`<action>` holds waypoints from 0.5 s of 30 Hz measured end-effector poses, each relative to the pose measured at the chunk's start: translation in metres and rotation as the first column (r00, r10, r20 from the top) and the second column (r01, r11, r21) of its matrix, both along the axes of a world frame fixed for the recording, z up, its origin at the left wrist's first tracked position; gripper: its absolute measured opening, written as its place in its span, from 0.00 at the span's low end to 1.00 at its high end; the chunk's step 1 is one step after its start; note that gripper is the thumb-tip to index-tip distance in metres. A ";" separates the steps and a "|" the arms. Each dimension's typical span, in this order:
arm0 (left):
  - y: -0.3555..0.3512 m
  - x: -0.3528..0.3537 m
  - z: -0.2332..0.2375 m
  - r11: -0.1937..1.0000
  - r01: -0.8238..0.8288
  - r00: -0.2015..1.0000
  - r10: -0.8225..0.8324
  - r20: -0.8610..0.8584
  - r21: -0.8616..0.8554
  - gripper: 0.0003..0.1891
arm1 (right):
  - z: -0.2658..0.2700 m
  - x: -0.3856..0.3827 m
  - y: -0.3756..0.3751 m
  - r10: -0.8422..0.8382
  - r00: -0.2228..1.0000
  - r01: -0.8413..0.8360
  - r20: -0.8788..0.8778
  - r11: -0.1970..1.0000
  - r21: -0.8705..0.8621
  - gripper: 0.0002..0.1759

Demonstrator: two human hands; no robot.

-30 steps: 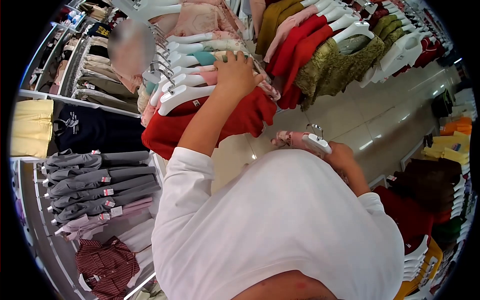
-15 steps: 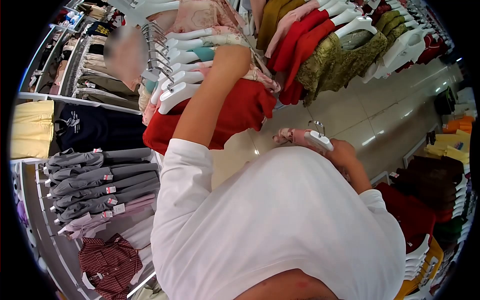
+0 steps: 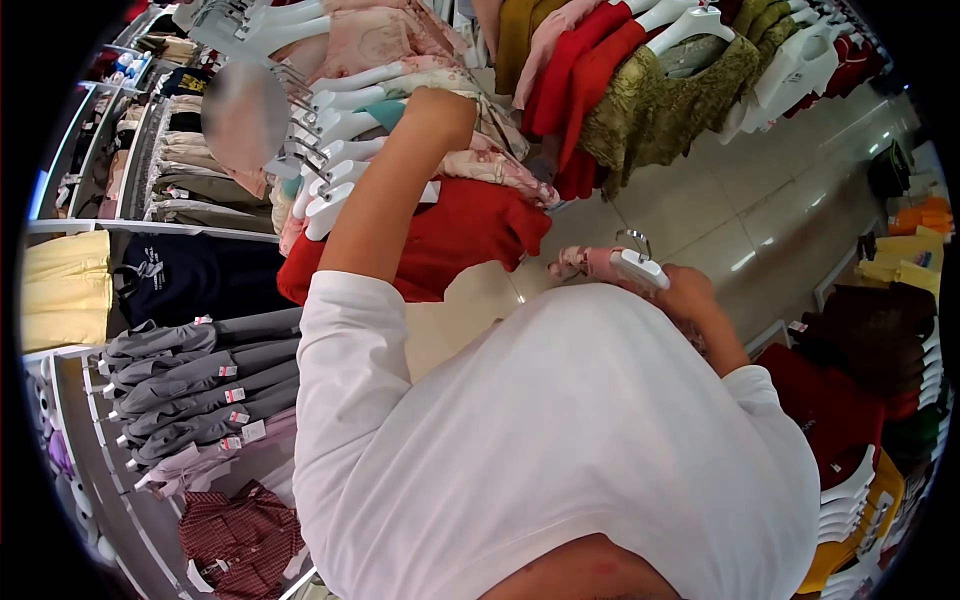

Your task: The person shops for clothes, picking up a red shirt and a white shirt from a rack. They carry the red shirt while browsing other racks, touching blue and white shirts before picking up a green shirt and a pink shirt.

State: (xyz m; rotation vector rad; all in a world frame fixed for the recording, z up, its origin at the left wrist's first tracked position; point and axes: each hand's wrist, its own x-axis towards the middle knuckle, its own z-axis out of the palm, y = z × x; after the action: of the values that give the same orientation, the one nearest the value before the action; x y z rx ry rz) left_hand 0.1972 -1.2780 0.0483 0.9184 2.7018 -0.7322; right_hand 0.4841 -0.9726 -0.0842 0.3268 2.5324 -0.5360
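My left hand [image 3: 442, 112] reaches into a row of hung clothes, against a pale floral garment [image 3: 455, 85]. Its fingers are hidden from me, so I cannot see their grip. Just below that hand, a red garment [image 3: 465, 230] hangs on a white hanger [image 3: 328, 212] at the near end of the rail. At my right side, my right hand [image 3: 688, 295] is closed around a white clothes hanger [image 3: 640, 268] whose metal hook points up. A pink patterned garment [image 3: 585, 262] hangs from that hanger, partly hidden by my white shirt.
Across the tiled floor [image 3: 700, 200], another rack bears red garments [image 3: 590, 75] and an olive lace garment [image 3: 645, 115]. Grey garments [image 3: 200, 375] and a checked shirt [image 3: 240, 535] hang at left. Brown garments [image 3: 870, 330] line the right. A blurred patch [image 3: 243, 115] covers part of the upper left.
The view has shifted slightly, and the racks appear a little further left. My left hand stays among the hung clothes, a bit further up and left. My right hand still holds the hanger.
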 end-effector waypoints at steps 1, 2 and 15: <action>0.001 0.002 0.001 1.000 0.001 1.000 -0.001 0.007 -0.017 0.11 | 0.000 0.000 0.000 -0.004 1.000 0.004 0.002 1.000 -0.003 0.22; 0.002 0.004 0.002 0.999 0.002 1.000 -0.001 0.015 -0.035 0.11 | -0.001 0.000 0.002 -0.007 1.000 0.007 0.005 1.000 -0.006 0.22; 0.001 0.005 -0.009 0.966 0.228 0.953 -0.195 -0.231 0.125 0.08 | 0.006 0.007 0.000 0.000 1.000 0.000 -0.005 1.000 0.014 0.21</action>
State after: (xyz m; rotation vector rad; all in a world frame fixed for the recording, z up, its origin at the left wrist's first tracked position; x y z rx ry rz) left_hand 0.2018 -1.2765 0.0395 1.2487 2.9124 -0.7135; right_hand 0.4913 -0.9728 -0.0786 0.3309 2.5425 -0.5197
